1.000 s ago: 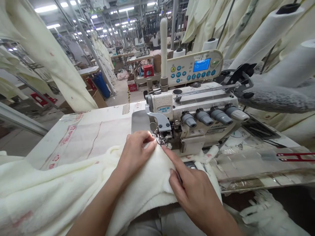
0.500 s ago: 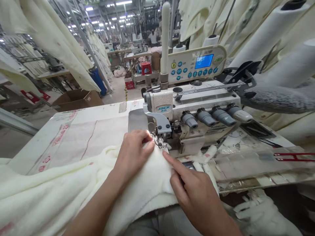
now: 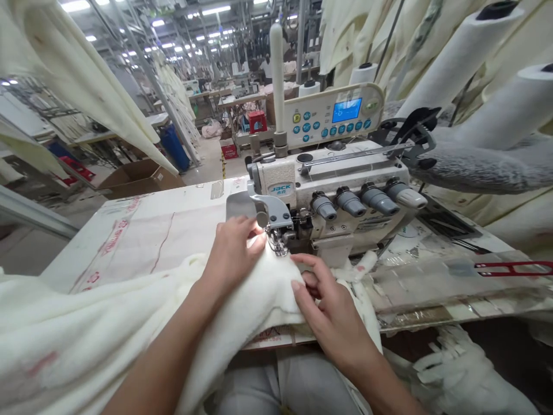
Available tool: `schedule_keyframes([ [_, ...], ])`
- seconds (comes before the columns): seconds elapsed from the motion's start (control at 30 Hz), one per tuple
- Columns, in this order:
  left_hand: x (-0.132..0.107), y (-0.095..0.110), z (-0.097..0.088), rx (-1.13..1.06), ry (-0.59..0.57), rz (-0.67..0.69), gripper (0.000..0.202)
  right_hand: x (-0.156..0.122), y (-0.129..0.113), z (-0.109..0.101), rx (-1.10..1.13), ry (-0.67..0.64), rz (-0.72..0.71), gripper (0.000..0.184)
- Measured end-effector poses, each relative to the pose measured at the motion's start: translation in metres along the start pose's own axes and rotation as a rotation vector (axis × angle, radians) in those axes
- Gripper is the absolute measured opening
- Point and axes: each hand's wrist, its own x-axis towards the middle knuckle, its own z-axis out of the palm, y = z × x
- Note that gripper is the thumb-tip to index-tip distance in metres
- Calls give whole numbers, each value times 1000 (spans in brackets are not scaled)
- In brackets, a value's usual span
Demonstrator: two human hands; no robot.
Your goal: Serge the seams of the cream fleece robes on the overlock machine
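Cream fleece fabric (image 3: pixel 259 300) lies under the presser foot (image 3: pixel 279 245) of a white overlock sewing machine (image 3: pixel 276 178) and drapes over the table's left side and front edge. Left of the foot, my left hand (image 3: pixel 233 248) is closed on the fleece, thumb and fingers pinched together. My right hand (image 3: pixel 330 305) grips the fabric's right edge, its thumb on top and its index fingertip close to the foot. The other fingers are curled and partly hidden.
Red thread snips (image 3: pixel 510 268) lie on the table at right. Large white thread cones (image 3: pixel 466 57) stand behind the machine. A control panel (image 3: pixel 332 118) rises at the back. Fabric scraps (image 3: pixel 466 369) hang below the table's right edge. A cardboard box (image 3: pixel 140 176) stands on the floor beyond.
My right index finger has bent from its straight position, and the thumb has come onto the fabric edge. The fabric's front edge has drawn up, uncovering more table. My left hand keeps its grip.
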Motion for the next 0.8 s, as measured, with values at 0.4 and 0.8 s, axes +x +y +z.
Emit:
schedule_keyframes([
  [0.4,-99,38,19,-129,228,273,15,-29,9,11,502,59,74,40],
  [0.8,-105,48,21,64,525,380,12,-31,16,-3,357,11,-102,46],
])
